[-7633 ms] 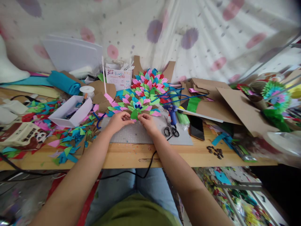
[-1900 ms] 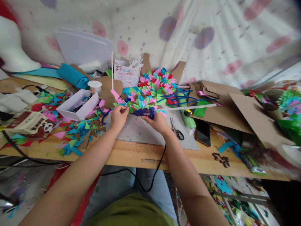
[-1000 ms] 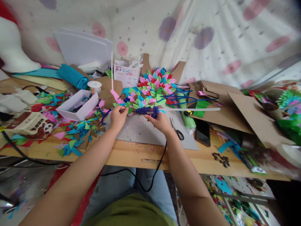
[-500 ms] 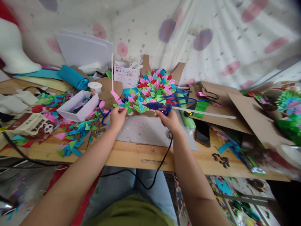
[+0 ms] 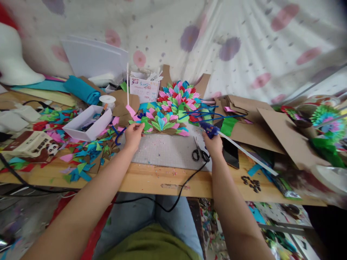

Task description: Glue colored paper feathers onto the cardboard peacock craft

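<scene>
My left hand (image 5: 133, 135) pinches the edge of a green paper piece (image 5: 148, 125), at the left end of a cluster of pleated paper petals (image 5: 162, 122) in green, pink, blue and brown. Gripped in my right hand (image 5: 213, 143) is a blue glue gun (image 5: 209, 129), with a long white glue stick (image 5: 246, 152) coming out of its back. The gun is held to the right of the petals, apart from them. Black-handled scissors (image 5: 200, 154) lie on the grey mat (image 5: 162, 151), just left of my right hand.
Paper scraps (image 5: 86, 157) and a white box (image 5: 88, 124) of small tools spread on the left. A black cord (image 5: 179, 196) hangs over the table edge. Cardboard sheets (image 5: 290, 137), a phone (image 5: 231, 155) and dark beads (image 5: 251, 183) lie on the right.
My right hand has carried the glue gun away from the petals to the right, so the scissors now show. My left hand stays at the green paper piece.
</scene>
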### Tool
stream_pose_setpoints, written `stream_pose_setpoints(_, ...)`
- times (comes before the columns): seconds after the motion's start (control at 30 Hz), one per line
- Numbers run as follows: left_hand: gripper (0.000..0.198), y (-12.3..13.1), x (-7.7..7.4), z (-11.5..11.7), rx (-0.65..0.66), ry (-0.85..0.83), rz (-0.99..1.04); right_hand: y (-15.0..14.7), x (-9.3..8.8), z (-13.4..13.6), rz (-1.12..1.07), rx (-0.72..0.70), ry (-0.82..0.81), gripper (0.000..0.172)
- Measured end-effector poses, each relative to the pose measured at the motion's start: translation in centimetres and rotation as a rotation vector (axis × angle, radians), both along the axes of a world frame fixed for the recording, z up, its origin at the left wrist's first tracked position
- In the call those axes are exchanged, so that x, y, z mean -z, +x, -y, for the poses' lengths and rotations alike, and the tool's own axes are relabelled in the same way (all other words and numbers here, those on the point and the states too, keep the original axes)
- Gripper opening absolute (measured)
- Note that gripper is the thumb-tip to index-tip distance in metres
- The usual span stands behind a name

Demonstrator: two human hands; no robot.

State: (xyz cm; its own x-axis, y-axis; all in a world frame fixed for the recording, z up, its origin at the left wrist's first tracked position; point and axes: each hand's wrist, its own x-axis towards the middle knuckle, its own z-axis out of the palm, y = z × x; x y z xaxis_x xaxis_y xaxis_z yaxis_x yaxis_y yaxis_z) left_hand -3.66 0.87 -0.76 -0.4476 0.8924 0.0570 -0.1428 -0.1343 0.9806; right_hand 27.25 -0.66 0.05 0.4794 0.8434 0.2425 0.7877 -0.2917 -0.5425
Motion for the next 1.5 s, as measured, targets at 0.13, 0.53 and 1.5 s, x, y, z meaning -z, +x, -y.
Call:
stream_pose_setpoints(0.13, 0.015, 0.0, 0.1, 0.0, 0.004, 0.004, -0.02, -0.6, 0.3, -0.6, -0.006, 0.004, -0.137, 0.045)
stream_pose_setpoints(0.53, 0.015, -0.2, 0.1, 0.0, 0.003, -0.001, -0.091, -1.4, -0.1, 1.8, 0.322, 0.093, -0.045, 0.049)
stream_pose_setpoints(1.5, 0.014, -0.1, -0.1, 0.0, 0.002, 0.02, -0.088, -15.3, -1.8, -1.4, 0.548, -0.945, -0.327, 0.042)
